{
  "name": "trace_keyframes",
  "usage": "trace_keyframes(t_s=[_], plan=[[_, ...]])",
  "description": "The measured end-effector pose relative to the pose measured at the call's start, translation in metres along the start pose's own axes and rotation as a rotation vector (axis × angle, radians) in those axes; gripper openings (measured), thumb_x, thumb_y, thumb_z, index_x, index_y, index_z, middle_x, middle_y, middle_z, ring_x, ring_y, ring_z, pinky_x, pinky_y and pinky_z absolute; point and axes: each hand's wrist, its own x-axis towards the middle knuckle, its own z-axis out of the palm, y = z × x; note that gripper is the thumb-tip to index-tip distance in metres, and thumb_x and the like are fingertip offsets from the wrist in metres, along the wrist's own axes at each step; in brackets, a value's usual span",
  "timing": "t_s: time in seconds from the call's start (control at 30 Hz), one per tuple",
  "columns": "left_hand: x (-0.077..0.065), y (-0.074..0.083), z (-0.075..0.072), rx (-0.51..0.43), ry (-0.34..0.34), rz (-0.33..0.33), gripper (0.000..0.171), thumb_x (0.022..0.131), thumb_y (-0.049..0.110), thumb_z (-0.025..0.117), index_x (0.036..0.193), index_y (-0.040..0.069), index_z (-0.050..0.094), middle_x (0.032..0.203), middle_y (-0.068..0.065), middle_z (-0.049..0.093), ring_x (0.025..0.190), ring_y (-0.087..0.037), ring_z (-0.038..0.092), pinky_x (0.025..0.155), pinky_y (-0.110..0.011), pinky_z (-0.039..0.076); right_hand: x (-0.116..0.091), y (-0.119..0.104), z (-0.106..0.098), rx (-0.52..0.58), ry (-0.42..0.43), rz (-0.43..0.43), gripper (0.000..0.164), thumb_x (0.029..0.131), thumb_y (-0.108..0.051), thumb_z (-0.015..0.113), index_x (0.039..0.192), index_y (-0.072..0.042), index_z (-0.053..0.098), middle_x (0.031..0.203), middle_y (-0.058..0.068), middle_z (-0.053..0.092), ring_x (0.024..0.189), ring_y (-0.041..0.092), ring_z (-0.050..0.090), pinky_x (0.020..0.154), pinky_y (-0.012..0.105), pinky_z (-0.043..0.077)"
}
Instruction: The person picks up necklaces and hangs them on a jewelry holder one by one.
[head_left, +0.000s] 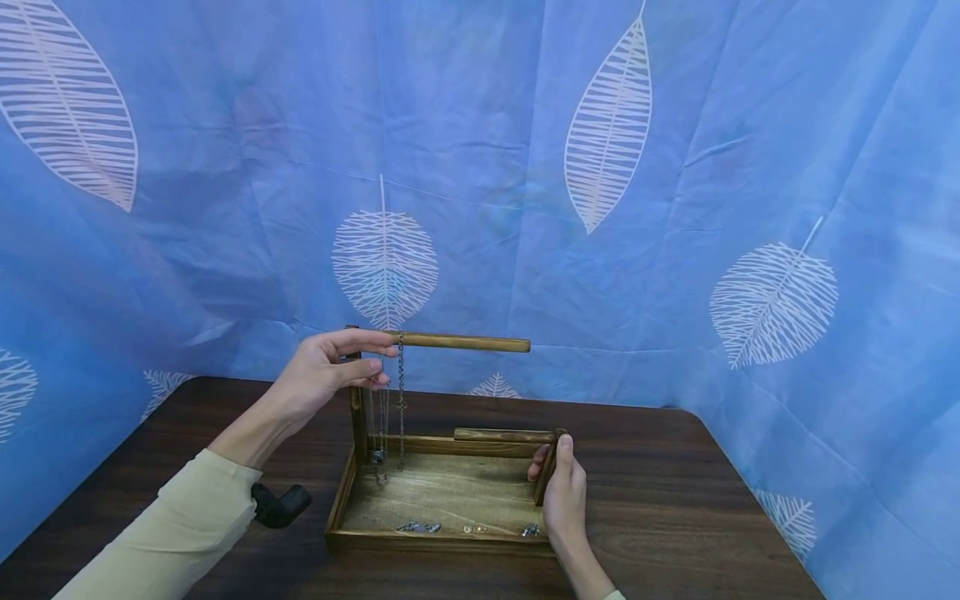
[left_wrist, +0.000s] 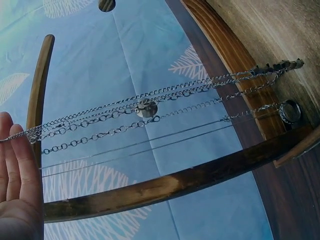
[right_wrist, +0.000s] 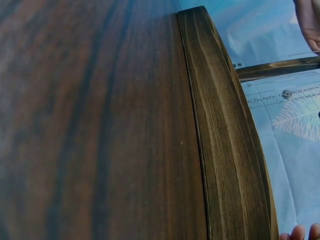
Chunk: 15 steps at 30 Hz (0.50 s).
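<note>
A wooden jewelry stand [head_left: 356, 400] has a shallow tray base, a tall post at left with an upper bar [head_left: 465, 342], and a short right post [head_left: 546, 479] with a lower bar [head_left: 506, 435]. Silver chain necklaces [head_left: 401, 400] hang near the upper bar's left end; one carries a ring-like pendant [left_wrist: 291, 112]. My left hand [head_left: 330, 367] is at that end; a chain strand [left_wrist: 12, 136] crosses its fingers and seems pinched, the thumb being out of the left wrist view. My right hand [head_left: 566, 492] grips the short post, thumb outside, fingertips inside.
Small silver pieces [head_left: 418, 527], tiny light pieces [head_left: 474, 528] and a silver cluster [head_left: 530, 529] lie along the tray's front rim [head_left: 442, 540]. The stand rests on a dark wood table [head_left: 660, 500]. A blue curtain [head_left: 480, 167] with white leaves hangs behind.
</note>
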Motion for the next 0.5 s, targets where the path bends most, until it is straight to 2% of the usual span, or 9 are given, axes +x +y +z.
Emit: trace_keyframes(t_s=[0.1, 0.27, 0.33, 0.5], plan=[[0.001, 0.0, 0.003, 0.001, -0.007, 0.011, 0.038, 0.098, 0.005, 0.065, 0.136, 0.002, 0.061, 0.132, -0.024, 0.061, 0.095, -0.026, 0.072, 0.085, -0.046, 0.059, 0.0, 0.001, 0.001, 0.003, 0.008, -0.001, 0.066, 0.111, -0.046, 0.024, 0.091, 0.005, 0.061, 0.074, 0.017, 0.061, 0.069, 0.031, 0.062, 0.063, 0.037, 0.051], [0.004, 0.001, 0.008, 0.015, -0.007, 0.026, 0.037, 0.098, 0.005, 0.066, 0.135, 0.0, 0.062, 0.125, -0.017, 0.067, 0.095, -0.024, 0.072, 0.085, -0.046, 0.059, 0.001, 0.002, 0.001, 0.01, 0.012, -0.009, 0.067, 0.111, -0.045, 0.024, 0.091, 0.007, 0.061, 0.073, 0.017, 0.06, 0.068, 0.034, 0.062, 0.062, 0.038, 0.052], [0.006, 0.001, 0.011, 0.026, -0.009, 0.026, 0.036, 0.098, 0.003, 0.065, 0.134, 0.0, 0.062, 0.123, -0.014, 0.068, 0.095, -0.025, 0.072, 0.085, -0.045, 0.059, 0.001, 0.002, 0.001, 0.009, 0.013, -0.008, 0.068, 0.111, -0.046, 0.024, 0.091, 0.007, 0.061, 0.073, 0.017, 0.06, 0.068, 0.034, 0.062, 0.062, 0.038, 0.052], [0.01, 0.002, 0.017, 0.03, -0.022, 0.02, 0.034, 0.098, 0.002, 0.065, 0.132, 0.001, 0.063, 0.125, -0.018, 0.067, 0.098, -0.03, 0.071, 0.086, -0.045, 0.058, 0.0, 0.0, 0.001, 0.0, 0.007, -0.006, 0.067, 0.111, -0.046, 0.024, 0.091, 0.006, 0.061, 0.074, 0.017, 0.061, 0.068, 0.031, 0.061, 0.062, 0.037, 0.051]])
